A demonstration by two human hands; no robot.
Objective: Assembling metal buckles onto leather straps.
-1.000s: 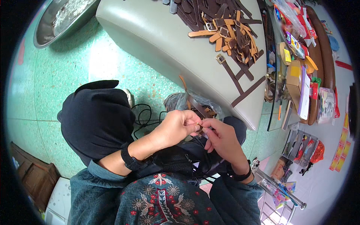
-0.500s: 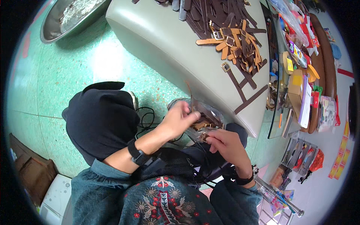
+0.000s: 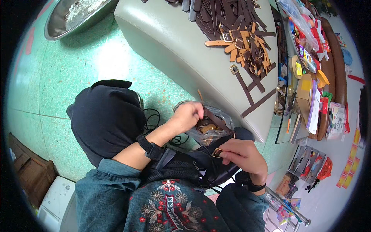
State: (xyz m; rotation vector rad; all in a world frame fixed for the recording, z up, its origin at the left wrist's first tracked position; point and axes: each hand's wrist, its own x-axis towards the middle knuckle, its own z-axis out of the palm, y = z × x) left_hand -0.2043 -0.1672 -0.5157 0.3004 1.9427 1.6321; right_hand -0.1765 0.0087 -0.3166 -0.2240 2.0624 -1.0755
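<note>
Centre frame: left hand (image 3: 190, 115), fingers pinched, reaches into clear plastic bag (image 3: 216, 127) of buckles. Right of it, right hand (image 3: 241, 154) pinches a brass buckle (image 3: 217, 152). Upper right: finished buckled leather straps (image 3: 239, 38) heaped on grey cushion (image 3: 174, 42); bag not empty

Small leather craft workshop or stall: pile of brown leather straps (image 3: 235, 27) with metal buckles on a grey padded bench (image 3: 185, 50) at top, cluttered shelves of packaged goods (image 3: 313, 73) at right, green speckled floor (image 3: 58, 96).
</note>
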